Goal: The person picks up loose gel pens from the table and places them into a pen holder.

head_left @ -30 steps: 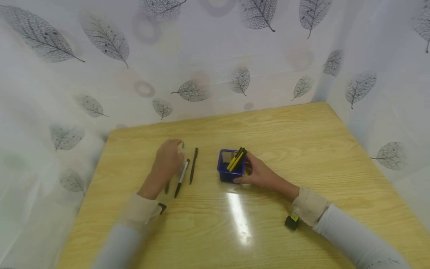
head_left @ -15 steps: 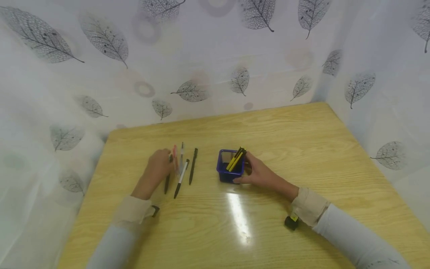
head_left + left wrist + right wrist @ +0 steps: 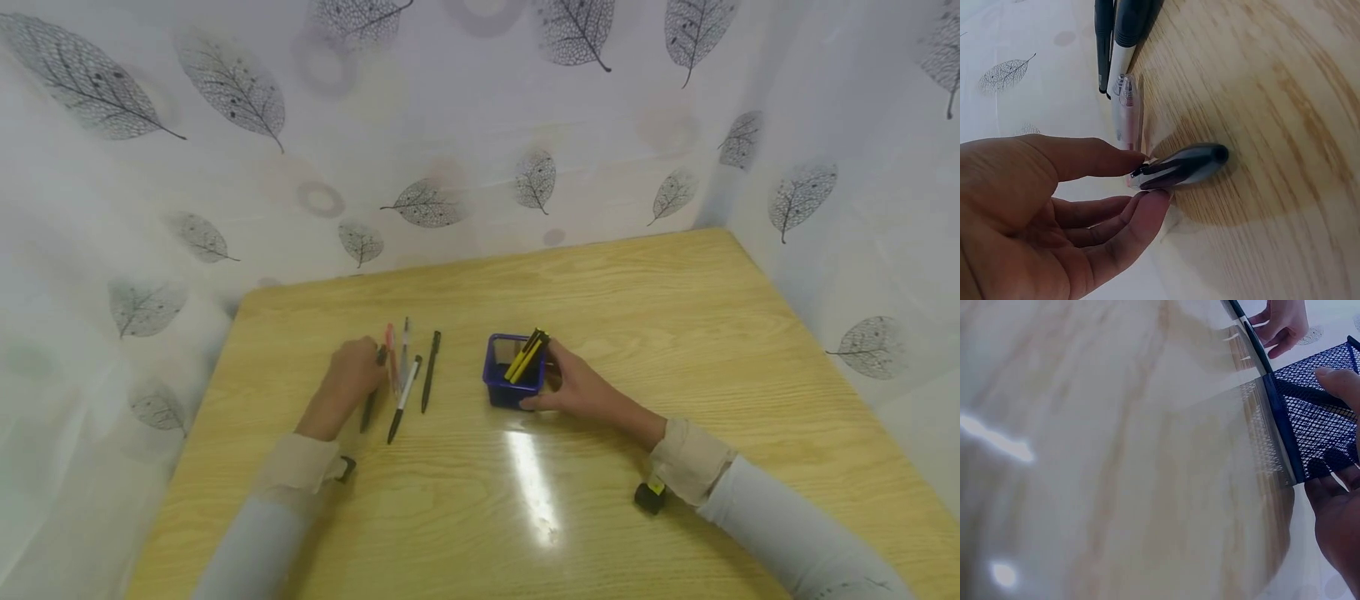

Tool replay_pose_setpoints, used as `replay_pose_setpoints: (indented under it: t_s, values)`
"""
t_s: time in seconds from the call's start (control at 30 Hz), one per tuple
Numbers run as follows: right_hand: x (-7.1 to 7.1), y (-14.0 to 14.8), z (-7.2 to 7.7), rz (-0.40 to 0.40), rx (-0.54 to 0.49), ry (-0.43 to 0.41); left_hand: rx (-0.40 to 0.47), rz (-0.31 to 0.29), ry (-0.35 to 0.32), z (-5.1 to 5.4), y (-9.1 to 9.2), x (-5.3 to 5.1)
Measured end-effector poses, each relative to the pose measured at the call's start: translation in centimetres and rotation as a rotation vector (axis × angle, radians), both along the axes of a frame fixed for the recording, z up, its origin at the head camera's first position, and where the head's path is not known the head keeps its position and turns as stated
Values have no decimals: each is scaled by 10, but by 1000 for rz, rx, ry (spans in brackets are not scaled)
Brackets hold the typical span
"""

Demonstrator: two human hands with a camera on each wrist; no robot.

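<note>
My left hand (image 3: 348,375) pinches a dark pen (image 3: 367,410) between thumb and fingers at the left of the pen group. In the left wrist view that pen (image 3: 1188,165) points away from the fingertips, close over the wood. Beside it lie a pink pen (image 3: 390,340), a clear pen (image 3: 406,335), a white-and-black pen (image 3: 404,402) and a black pen (image 3: 430,375). My right hand (image 3: 588,387) grips the right side of a blue mesh pen holder (image 3: 513,397). Yellow-and-black pens (image 3: 527,358) lean inside it. The mesh wall (image 3: 1310,419) shows in the right wrist view.
The wooden table (image 3: 615,292) reaches back to a white leaf-patterned curtain (image 3: 465,125), which also hangs along both sides. A small black object (image 3: 649,497) with a yellow part is by the right cuff.
The left hand has moved left from near the clear pen to the dark pen, uncovering the pink and clear pens. The dark pen's lower end has shifted slightly left. The right hand stays on the holder.
</note>
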State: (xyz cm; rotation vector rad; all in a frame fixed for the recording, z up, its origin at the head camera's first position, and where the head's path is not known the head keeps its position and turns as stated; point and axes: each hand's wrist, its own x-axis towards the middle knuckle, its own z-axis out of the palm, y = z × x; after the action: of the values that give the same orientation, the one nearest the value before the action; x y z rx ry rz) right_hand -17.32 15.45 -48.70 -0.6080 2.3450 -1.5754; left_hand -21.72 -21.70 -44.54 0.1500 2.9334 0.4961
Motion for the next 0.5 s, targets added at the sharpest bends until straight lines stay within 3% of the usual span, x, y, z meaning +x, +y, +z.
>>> replay_pose_setpoints:
  t_s: [0.13, 0.5]
  values:
    - [-1, 0, -1, 5, -5, 0, -28, -10, 26, 1, 1, -1]
    - [-2, 1, -5, 2, 9, 16, 36, 48, -29, 6, -1, 0]
